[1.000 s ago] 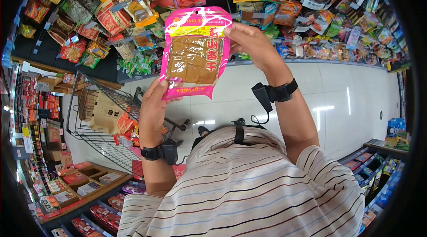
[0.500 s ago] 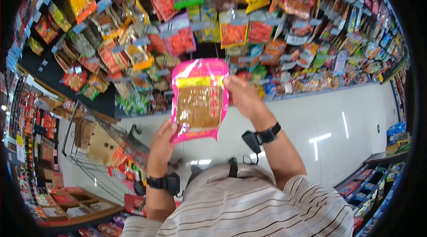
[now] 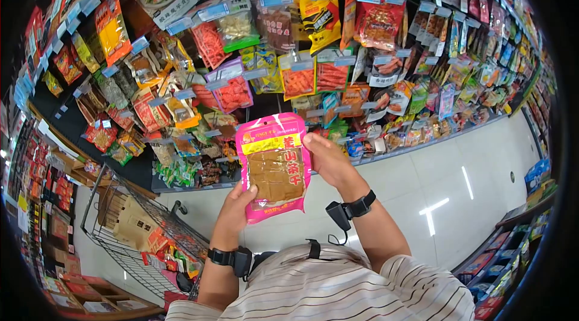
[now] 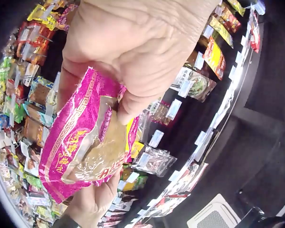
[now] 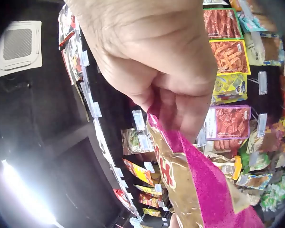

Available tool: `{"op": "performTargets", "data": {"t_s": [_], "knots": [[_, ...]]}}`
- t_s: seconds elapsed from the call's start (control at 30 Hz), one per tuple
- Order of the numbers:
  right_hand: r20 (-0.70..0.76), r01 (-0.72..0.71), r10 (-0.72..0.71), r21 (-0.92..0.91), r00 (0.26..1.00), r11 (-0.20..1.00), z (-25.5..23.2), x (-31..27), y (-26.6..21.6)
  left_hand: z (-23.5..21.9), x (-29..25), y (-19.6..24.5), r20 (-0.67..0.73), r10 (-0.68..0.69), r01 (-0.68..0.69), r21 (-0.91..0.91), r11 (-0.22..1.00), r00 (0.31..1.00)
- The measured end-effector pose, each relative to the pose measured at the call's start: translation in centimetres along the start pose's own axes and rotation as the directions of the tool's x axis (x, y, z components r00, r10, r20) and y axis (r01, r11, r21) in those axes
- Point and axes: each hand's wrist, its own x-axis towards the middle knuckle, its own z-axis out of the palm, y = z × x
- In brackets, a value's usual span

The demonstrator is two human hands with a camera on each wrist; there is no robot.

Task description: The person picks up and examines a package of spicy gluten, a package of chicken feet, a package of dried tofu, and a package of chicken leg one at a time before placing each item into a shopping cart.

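Note:
A pink snack packet (image 3: 274, 170) with a clear window over flat brown squares, a yellow band and red Chinese lettering is held upright in front of the body. My left hand (image 3: 234, 207) pinches its lower left corner, the thumb lying over the front. At the upper right edge my right hand (image 3: 327, 158) grips it, thumb in front and fingers behind. The left wrist view shows the packet's pink bottom edge (image 4: 69, 142) below the left hand (image 4: 137, 47). In the right wrist view the right hand (image 5: 156, 61) has fingers curled around the pink side edge (image 5: 204, 175).
Hanging snack packs such as a yellow bag (image 3: 321, 19) and a purple-edged bag (image 3: 229, 87) fill the shelf wall ahead. A wire shopping cart (image 3: 108, 242) with a brown paper bag (image 3: 134, 224) and packets stands at the left. Pale tiled floor (image 3: 422, 182) lies to the right.
The head view has tilted up, bringing more of the upper shelf rows into sight. Both hands and the packet now sit lower in the view, the same hold kept.

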Motion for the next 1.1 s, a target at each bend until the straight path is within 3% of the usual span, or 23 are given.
{"op": "performTargets", "data": {"t_s": [0.1,0.3,0.4,0.63,0.93,1.1], "knots": [[0.017,-0.046,0.047,-0.023,0.999,0.999,0.8,-1.4,-1.2,0.5,0.4,-0.4,0.002,0.039,-0.038,-0.026,0.999,0.999],[0.106,-0.109,0.140,-0.255,0.984,0.961,0.3,-3.0,-0.3,1.8,0.7,-0.4,-0.021,0.097,-0.098,-0.031,0.995,0.995],[0.067,-0.159,0.187,-0.299,0.980,0.941,0.1,-3.5,0.6,2.5,0.4,-0.3,-0.009,0.102,-0.102,-0.050,0.994,0.995],[0.144,-0.216,0.261,-0.271,0.954,0.938,-0.2,-3.9,0.8,1.8,0.3,-1.2,-0.065,0.138,-0.144,-0.094,0.985,0.988],[0.194,-0.135,0.171,-0.185,0.966,0.973,-1.0,-3.5,2.1,2.1,0.1,-0.2,-0.098,0.170,-0.173,-0.023,0.985,0.980],[0.224,-0.076,0.112,-0.164,0.968,0.983,-0.3,-4.7,-0.3,2.5,0.7,0.6,-0.049,0.193,-0.192,0.026,0.981,0.980]]}}
